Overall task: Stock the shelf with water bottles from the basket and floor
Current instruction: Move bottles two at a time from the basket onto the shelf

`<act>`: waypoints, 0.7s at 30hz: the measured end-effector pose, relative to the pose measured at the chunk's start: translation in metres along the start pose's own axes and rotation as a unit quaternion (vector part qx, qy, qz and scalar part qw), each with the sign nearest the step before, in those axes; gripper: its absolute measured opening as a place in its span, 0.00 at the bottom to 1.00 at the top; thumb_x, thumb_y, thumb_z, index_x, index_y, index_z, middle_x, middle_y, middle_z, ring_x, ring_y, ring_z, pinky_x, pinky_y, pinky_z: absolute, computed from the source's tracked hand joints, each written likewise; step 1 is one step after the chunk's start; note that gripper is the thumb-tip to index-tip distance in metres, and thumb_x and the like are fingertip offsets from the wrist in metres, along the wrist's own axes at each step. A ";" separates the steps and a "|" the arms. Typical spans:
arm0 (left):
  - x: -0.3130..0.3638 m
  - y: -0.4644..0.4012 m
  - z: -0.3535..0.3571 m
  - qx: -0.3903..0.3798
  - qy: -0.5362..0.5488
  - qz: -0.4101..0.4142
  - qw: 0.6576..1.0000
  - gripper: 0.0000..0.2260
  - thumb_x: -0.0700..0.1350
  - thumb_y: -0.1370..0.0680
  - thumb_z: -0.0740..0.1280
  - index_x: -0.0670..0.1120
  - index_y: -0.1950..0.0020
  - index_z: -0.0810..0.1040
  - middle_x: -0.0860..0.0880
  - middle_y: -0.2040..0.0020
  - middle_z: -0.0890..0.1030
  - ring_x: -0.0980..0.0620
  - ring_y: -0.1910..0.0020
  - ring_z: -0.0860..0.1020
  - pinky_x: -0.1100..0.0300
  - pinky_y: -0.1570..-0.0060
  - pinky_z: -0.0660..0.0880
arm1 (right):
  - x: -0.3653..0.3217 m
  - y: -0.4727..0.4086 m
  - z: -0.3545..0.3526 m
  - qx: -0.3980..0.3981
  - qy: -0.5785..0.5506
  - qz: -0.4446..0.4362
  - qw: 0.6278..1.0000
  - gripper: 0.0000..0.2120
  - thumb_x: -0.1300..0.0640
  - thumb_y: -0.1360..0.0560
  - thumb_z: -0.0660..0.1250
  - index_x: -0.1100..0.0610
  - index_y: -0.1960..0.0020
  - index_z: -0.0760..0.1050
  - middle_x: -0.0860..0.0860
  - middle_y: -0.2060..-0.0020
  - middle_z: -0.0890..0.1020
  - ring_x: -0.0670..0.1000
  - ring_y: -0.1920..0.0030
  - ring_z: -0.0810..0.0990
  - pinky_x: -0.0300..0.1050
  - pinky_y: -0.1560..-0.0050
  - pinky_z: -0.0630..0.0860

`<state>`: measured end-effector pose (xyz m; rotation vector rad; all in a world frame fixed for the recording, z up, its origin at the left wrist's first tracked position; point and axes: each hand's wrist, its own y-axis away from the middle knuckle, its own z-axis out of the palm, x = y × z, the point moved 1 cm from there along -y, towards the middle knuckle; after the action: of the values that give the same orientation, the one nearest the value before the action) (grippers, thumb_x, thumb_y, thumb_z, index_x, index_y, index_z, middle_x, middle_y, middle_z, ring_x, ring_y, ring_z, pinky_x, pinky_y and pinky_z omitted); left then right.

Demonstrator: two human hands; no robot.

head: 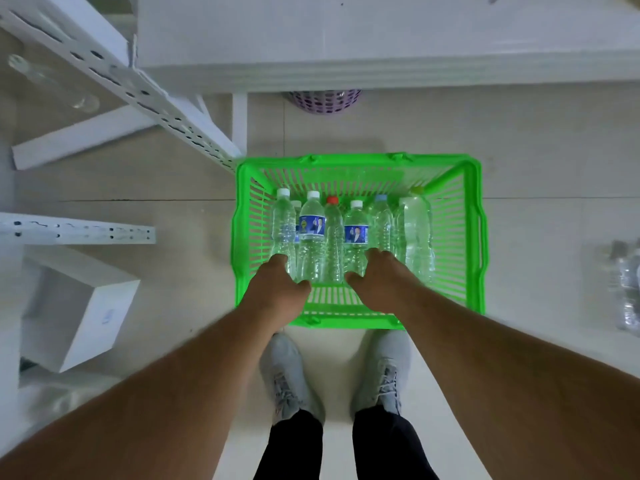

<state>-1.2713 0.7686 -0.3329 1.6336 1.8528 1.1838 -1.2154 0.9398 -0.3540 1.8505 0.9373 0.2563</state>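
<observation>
A green plastic basket (474, 237) sits on the pale tiled floor (536, 168), just in front of the person's two grey shoes (287, 372). Inside it a row of clear water bottles (334, 237) lies side by side, caps pointing to the far side: white caps on the left ones, a red cap (332, 199) in the middle, a pale blue cap and a yellowish-green cap toward the right. Two of the bottles carry blue labels (311, 226).

Both bare arms reach down into the basket. The left hand (277, 285) rests over the near ends of the leftmost bottles, its fingers curled downward; whether they actually grip a bottle cannot be told from this angle. The right hand (372, 275) lies at the near ends of the bottles right of centre, thumb toward the middle, fingers bent down and hidden; its grip is likewise unclear.

The white metal shelf (346, 46) stands at the far side, with a perforated upright (145, 95) slanting across the upper left. A purple perforated bin (323, 100) peeks out beneath the shelf edge. More clear bottles (627, 285) lie on the floor at the far right edge, well apart from the basket. A white box (79, 306) sits on the left.
</observation>
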 end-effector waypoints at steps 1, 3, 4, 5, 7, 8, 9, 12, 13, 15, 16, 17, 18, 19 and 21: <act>-0.003 -0.012 0.005 0.007 0.006 -0.002 1.000 0.31 0.50 0.24 0.69 0.44 0.24 0.62 0.43 0.27 0.69 0.44 0.32 0.72 0.59 0.38 0.69 | -0.003 -0.012 0.006 -0.001 -0.008 0.002 1.000 0.34 0.42 0.21 0.61 0.61 0.23 0.59 0.62 0.28 0.67 0.62 0.31 0.72 0.51 0.36 0.72; -0.008 -0.033 0.011 0.023 0.017 -0.008 1.000 0.31 0.49 0.24 0.69 0.43 0.24 0.63 0.42 0.27 0.70 0.43 0.32 0.72 0.58 0.38 0.69 | -0.007 -0.032 0.016 -0.005 -0.032 0.009 0.999 0.35 0.42 0.21 0.61 0.61 0.22 0.58 0.62 0.27 0.66 0.62 0.30 0.70 0.52 0.35 0.71; -0.010 -0.044 0.014 0.029 0.020 -0.012 0.999 0.31 0.48 0.24 0.70 0.42 0.24 0.63 0.42 0.28 0.70 0.43 0.33 0.72 0.57 0.39 0.70 | -0.010 -0.042 0.020 -0.007 -0.047 0.011 0.999 0.35 0.41 0.21 0.61 0.61 0.22 0.58 0.61 0.27 0.66 0.62 0.30 0.70 0.51 0.35 0.71; -0.013 -0.055 0.017 0.033 0.021 -0.017 0.999 0.32 0.49 0.25 0.70 0.41 0.25 0.63 0.41 0.29 0.70 0.42 0.34 0.73 0.55 0.39 0.71 | -0.012 -0.052 0.024 -0.008 -0.064 0.014 0.998 0.35 0.41 0.21 0.62 0.60 0.22 0.58 0.61 0.27 0.67 0.61 0.30 0.71 0.51 0.35 0.71; -0.016 -0.076 0.022 0.036 0.020 -0.028 0.999 0.31 0.49 0.25 0.70 0.41 0.25 0.63 0.41 0.29 0.71 0.41 0.35 0.74 0.55 0.41 0.72 | -0.017 -0.075 0.029 -0.010 -0.110 0.025 0.994 0.35 0.41 0.21 0.62 0.59 0.22 0.58 0.60 0.29 0.71 0.60 0.35 0.76 0.49 0.39 0.74; -0.018 -0.086 0.025 0.035 0.020 -0.033 0.999 0.32 0.49 0.25 0.70 0.41 0.25 0.63 0.41 0.29 0.70 0.41 0.35 0.74 0.55 0.42 0.73 | -0.020 -0.086 0.031 -0.011 -0.139 0.031 0.990 0.36 0.41 0.22 0.63 0.59 0.22 0.57 0.60 0.31 0.73 0.59 0.39 0.79 0.47 0.44 0.76; -0.018 -0.096 0.028 0.033 0.020 -0.038 0.999 0.32 0.50 0.24 0.69 0.41 0.25 0.62 0.41 0.28 0.70 0.41 0.35 0.75 0.56 0.43 0.73 | -0.025 -0.098 0.033 -0.013 -0.168 0.035 0.985 0.36 0.41 0.22 0.63 0.59 0.22 0.57 0.60 0.32 0.75 0.58 0.43 0.81 0.45 0.50 0.78; -0.020 -0.122 0.038 0.033 0.029 -0.064 0.997 0.31 0.49 0.24 0.69 0.42 0.25 0.63 0.41 0.31 0.73 0.42 0.42 0.79 0.58 0.53 0.74 | -0.040 -0.128 0.036 -0.006 -0.217 0.034 0.976 0.36 0.42 0.22 0.63 0.59 0.22 0.58 0.58 0.37 0.77 0.55 0.52 0.83 0.43 0.62 0.76; -0.021 -0.129 0.041 0.034 0.034 -0.074 0.996 0.30 0.49 0.24 0.69 0.42 0.25 0.63 0.42 0.32 0.75 0.42 0.44 0.80 0.59 0.57 0.73 | -0.044 -0.138 0.037 0.000 -0.224 0.031 0.974 0.35 0.42 0.22 0.63 0.59 0.23 0.58 0.58 0.39 0.78 0.55 0.53 0.82 0.41 0.65 0.73; -0.023 -0.142 0.049 0.034 0.037 -0.097 0.994 0.30 0.47 0.24 0.68 0.41 0.26 0.63 0.42 0.34 0.76 0.42 0.43 0.79 0.59 0.59 0.70 | -0.050 -0.156 0.041 0.010 -0.226 0.019 0.974 0.32 0.43 0.21 0.63 0.57 0.23 0.59 0.58 0.40 0.79 0.56 0.54 0.81 0.39 0.68 0.69; -0.023 -0.147 0.052 0.038 0.033 -0.108 0.993 0.29 0.47 0.25 0.68 0.40 0.26 0.64 0.42 0.34 0.76 0.42 0.42 0.79 0.59 0.59 0.69 | -0.052 -0.164 0.042 0.010 -0.229 0.015 0.973 0.31 0.44 0.21 0.63 0.57 0.24 0.60 0.58 0.41 0.79 0.56 0.53 0.81 0.40 0.68 0.69; -0.025 -0.151 0.054 0.046 0.027 -0.118 0.992 0.28 0.47 0.25 0.68 0.40 0.28 0.65 0.41 0.34 0.75 0.41 0.40 0.78 0.58 0.57 0.70 | -0.053 -0.171 0.044 0.004 -0.232 0.015 0.973 0.30 0.45 0.21 0.63 0.57 0.25 0.61 0.58 0.42 0.79 0.56 0.54 0.81 0.41 0.67 0.70; -0.026 -0.155 0.057 0.055 0.021 -0.125 0.990 0.27 0.47 0.25 0.68 0.40 0.29 0.66 0.41 0.34 0.75 0.41 0.39 0.77 0.57 0.55 0.73 | -0.054 -0.176 0.045 -0.004 -0.241 0.019 0.970 0.29 0.46 0.21 0.63 0.58 0.26 0.61 0.58 0.44 0.78 0.55 0.55 0.81 0.42 0.67 0.71; -0.027 -0.158 0.059 0.065 0.014 -0.129 0.989 0.26 0.48 0.25 0.68 0.39 0.30 0.68 0.40 0.34 0.75 0.40 0.39 0.77 0.54 0.52 0.75 | -0.054 -0.180 0.047 -0.016 -0.250 0.024 0.968 0.27 0.47 0.20 0.63 0.60 0.27 0.61 0.57 0.46 0.78 0.54 0.57 0.79 0.42 0.67 0.71; -0.027 -0.161 0.061 0.075 -0.005 -0.130 0.989 0.25 0.50 0.24 0.68 0.39 0.32 0.70 0.39 0.34 0.73 0.39 0.39 0.76 0.51 0.48 0.76 | -0.055 -0.190 0.050 -0.018 -0.262 0.027 0.965 0.23 0.48 0.20 0.63 0.61 0.32 0.65 0.55 0.51 0.77 0.52 0.59 0.76 0.42 0.67 0.71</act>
<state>-1.3165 0.7696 -0.5013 1.4118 2.1168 0.9445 -1.3175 0.9038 -0.5267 1.7826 0.5111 -0.1807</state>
